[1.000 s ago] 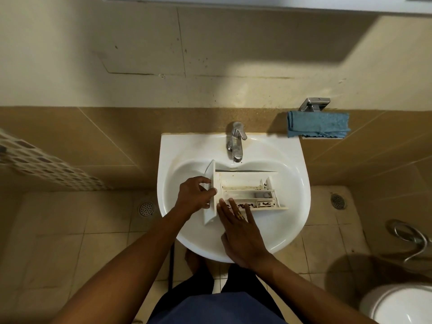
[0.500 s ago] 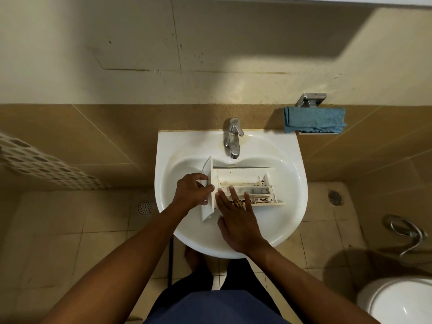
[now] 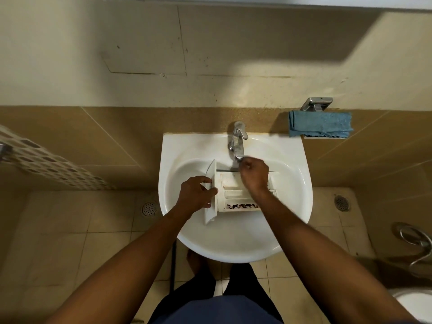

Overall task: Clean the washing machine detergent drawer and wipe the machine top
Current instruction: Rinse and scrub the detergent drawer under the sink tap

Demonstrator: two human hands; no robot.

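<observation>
Head view: detergent drawer sits in the sink basin, under the tap. Long axis runs L–R across the pic. Its front panel is at the left end, back end points right, open side up. Panel is a flat white plastic slab, slightly curved, standing on edge and leaning a bit, set crosswise to the drawer body. Body is a white plastic box split by thin ribs into long compartments. The near compartment has dark speckled grime along its floor, and the rest looks yellowed and stained.

L hand grips the front panel, w/ fingers wrapped round its edge and thumb on the near side. R hand is over the far back part of the drawer, just below the tap spout. Its fingers are curled, but can't tell if they hold or touch anything.

Sink is glossy white ceramic w/ a rounded bowl. Tap is chrome, single lever. Blue terry cloth is folded on a chrome wall holder, right of the tap. Beige tile wall and floor, w/ a round metal floor drain left of the sink.
</observation>
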